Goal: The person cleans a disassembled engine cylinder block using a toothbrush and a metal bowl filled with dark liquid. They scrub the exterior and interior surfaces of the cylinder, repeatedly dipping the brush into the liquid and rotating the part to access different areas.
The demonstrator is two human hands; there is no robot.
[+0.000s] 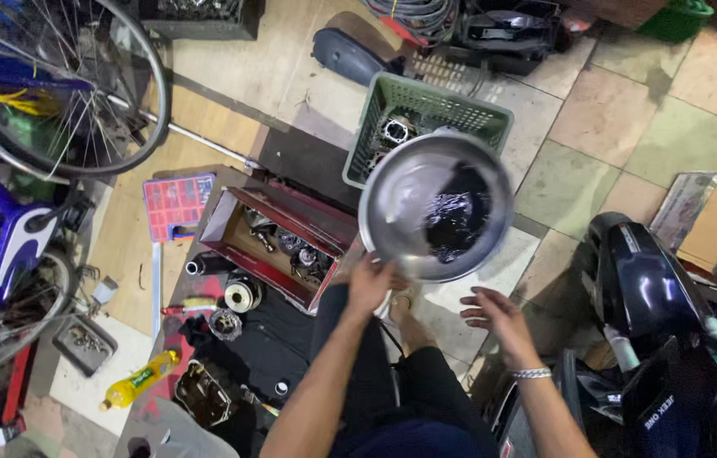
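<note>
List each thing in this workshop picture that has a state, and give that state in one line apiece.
Metal bowl: tilted, dark liquid inside.
Left hand: gripping the bowl's rim.
Right hand: open, empty.
Green basket: holds engine parts.
Red drawer: open, parts inside.
Yellow bottle: lying down.

A tiled floor (604, 119) carries a green plastic basket (422, 110) far centre, a red wooden box (278, 242) of parts to its left, and a yellow bottle (138, 382) near left.
</note>
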